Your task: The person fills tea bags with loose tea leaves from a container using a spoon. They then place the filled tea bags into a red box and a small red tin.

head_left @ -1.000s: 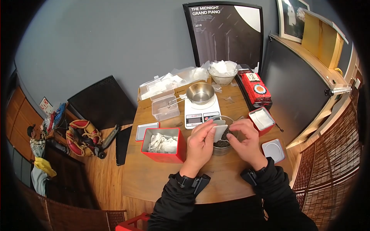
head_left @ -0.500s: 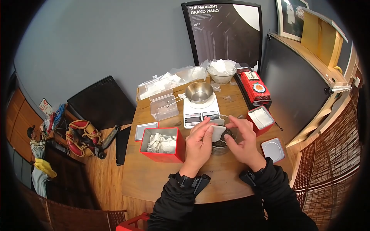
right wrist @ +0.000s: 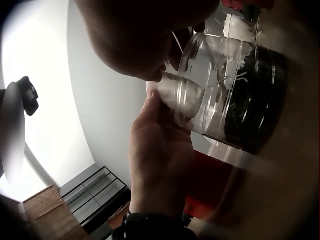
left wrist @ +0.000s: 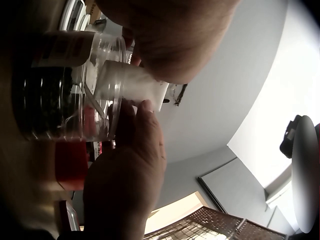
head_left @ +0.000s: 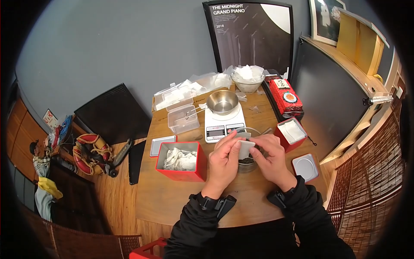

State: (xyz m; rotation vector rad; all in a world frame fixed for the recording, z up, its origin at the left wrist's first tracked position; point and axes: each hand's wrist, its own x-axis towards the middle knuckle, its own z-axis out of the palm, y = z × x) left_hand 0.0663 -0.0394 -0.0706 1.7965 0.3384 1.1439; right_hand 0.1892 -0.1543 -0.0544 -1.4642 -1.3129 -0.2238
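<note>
My left hand (head_left: 223,162) pinches a small white tea bag (head_left: 244,150) above a clear plastic jar (head_left: 247,167). From the other side, my right hand (head_left: 274,159) reaches in, its thumb and fingertips curled at the bag's right edge. Dark loose tea leaves (right wrist: 255,97) fill the lower part of the jar in the right wrist view. The bag's lower end (left wrist: 112,80) hangs within the jar's mouth in the left wrist view. What lies between the right fingertips is mostly hidden.
Left of my hands stands an open red tin (head_left: 181,162) of white bags. Behind the jar, a white scale (head_left: 224,127) carries a steel pan (head_left: 222,102). Another red tin (head_left: 292,133) and a lid (head_left: 305,168) are at right, a red package (head_left: 285,97) farther back.
My right hand's fingertips have come from over the tea in the jar, leftward to the bag's edge. The left hand still holds the bag in nearly the same place.
</note>
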